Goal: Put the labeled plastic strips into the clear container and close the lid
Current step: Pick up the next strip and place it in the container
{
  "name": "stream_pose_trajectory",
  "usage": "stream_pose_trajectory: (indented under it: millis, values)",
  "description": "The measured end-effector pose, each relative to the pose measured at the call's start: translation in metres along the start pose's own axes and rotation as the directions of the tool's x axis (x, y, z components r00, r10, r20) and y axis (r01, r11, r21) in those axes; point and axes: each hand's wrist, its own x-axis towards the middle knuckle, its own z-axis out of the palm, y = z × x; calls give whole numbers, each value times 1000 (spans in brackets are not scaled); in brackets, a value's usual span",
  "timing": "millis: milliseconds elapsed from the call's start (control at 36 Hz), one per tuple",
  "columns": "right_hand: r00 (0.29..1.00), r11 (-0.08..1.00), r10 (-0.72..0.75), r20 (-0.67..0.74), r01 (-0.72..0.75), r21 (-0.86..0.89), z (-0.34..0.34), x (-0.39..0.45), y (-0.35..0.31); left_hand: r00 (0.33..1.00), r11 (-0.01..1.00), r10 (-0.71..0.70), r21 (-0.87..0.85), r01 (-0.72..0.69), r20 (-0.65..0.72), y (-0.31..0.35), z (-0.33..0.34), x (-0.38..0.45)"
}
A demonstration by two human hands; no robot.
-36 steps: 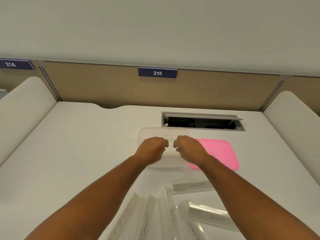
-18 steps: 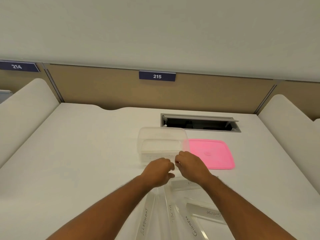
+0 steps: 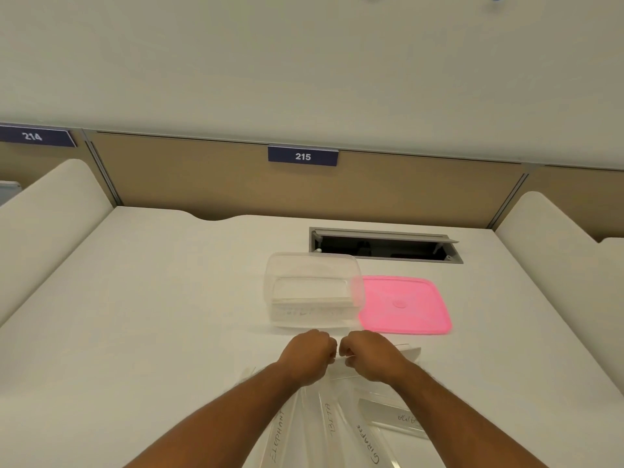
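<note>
The clear container (image 3: pixel 270 292) stands open in the middle of the white desk, with at least one labeled strip (image 3: pixel 309 311) lying inside. Its pink lid (image 3: pixel 405 305) lies flat on the desk, touching its right side. Just in front of the container, my left hand (image 3: pixel 310 356) and my right hand (image 3: pixel 368 359) are side by side, fingers curled down over a crosswise clear strip (image 3: pixel 410 352) whose right end sticks out past my right hand. Several more strips fan out near me, among them ELEPHANT (image 3: pixel 278 437), BETA (image 3: pixel 331 423) and GIRAFFE (image 3: pixel 368 444).
An open cable hatch (image 3: pixel 385 246) is sunk into the desk behind the container. A tan partition with the sign 215 (image 3: pixel 303 156) closes the back. Padded white dividers (image 3: pixel 44 204) rise at both sides.
Both hands have drawn back from above the container toward me and come down on the crosswise strip in front of it. The container and lid have stayed where they were.
</note>
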Motion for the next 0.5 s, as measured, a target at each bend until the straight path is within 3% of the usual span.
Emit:
stream_pose_trajectory:
  millis: [500]
  values:
    - [999, 1000, 8, 48, -7, -5, 6, -5, -5, 998, 997, -55, -60, 55, -1, 0, 0, -3]
